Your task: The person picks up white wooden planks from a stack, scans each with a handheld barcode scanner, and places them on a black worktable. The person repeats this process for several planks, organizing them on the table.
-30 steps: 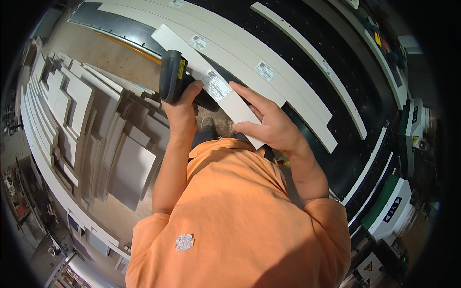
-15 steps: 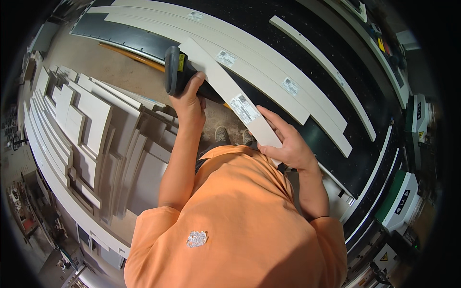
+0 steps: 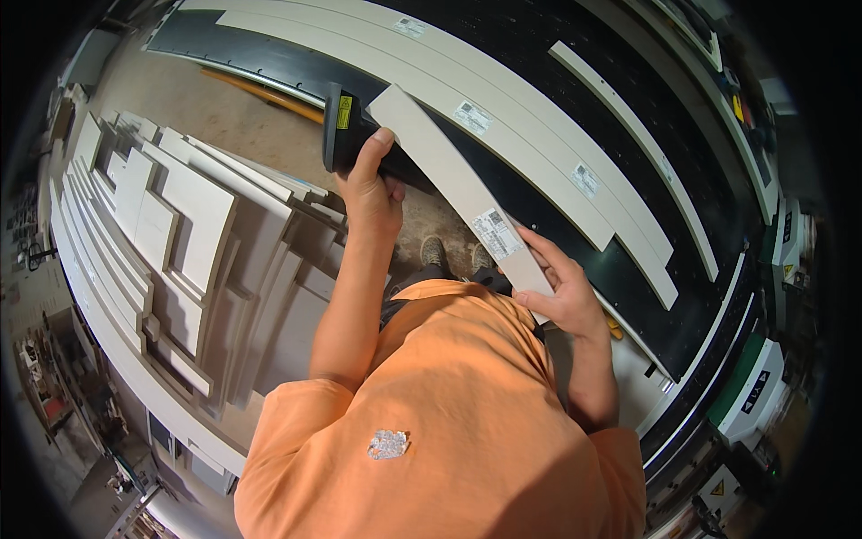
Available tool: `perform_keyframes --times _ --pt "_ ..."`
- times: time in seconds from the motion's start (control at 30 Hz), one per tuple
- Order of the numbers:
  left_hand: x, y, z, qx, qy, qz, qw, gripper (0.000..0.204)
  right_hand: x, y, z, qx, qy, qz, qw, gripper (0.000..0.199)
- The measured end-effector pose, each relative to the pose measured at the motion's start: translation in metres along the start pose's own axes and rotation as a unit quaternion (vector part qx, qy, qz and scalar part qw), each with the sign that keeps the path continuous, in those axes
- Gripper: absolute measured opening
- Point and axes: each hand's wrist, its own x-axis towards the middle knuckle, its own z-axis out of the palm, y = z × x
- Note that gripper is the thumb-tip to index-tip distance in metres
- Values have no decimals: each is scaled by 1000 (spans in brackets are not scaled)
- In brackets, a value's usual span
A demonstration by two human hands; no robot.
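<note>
- We see the white strip (image 3: 435, 157) farther down and to the right of the scanner (image 3: 334, 144) than a second ago; its label (image 3: 496, 235), then close by the scanner, is now well apart from it.
- Our whole view has shifted too: the panel stacks (image 3: 184, 238) and the black table (image 3: 503, 31) both appear farther right.
- On the table we have long pale panels (image 3: 530, 148) side by side, with a narrow piece (image 3: 642, 144) lying apart beyond them.
- The stacks stand at our left, near an orange bar (image 3: 265, 92) above the bare floor (image 3: 171, 81); a green-and-white machine housing (image 3: 745, 395) is at our right.
- Our left hand (image 3: 373, 184) is wrapped around the dark scanner, thumb uppermost.
- Our right hand (image 3: 575, 292) pinches the strip near its lower end, the label just above the thumb and fingers.
- The strip slants between our hands, its upper end beside the scanner; whether they touch, we cannot tell.
</note>
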Motion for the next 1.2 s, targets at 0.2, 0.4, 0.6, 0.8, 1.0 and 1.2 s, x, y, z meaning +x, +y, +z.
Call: perform_keyframes --times 0.2,0.4,0.6,0.8,1.0,1.2 --pt "2 -1 -3 -20 -25 -28 999 26 -2 5 -3 -31 9 17 999 79" --pt "-3 -10 12 -9 -7 -29 1000 23 -5 2 -17 -31 -8 9 999 71" --pt "-11 -17 33 7 -2 -14 1000 22 -11 -16 -40 -226 53 -94 968 60" --pt "-12 -37 50 -58 -63 -58 995 22 -22 -25 -74 -567 185 -258 760 73" --pt "-11 -66 73 -107 -133 -92 981 27 -37 -8 -113 -667 301 -312 605 72" --pt "-18 -92 101 -125 -178 -112 969 29 -47 -3 -143 -599 290 -310 679 65"
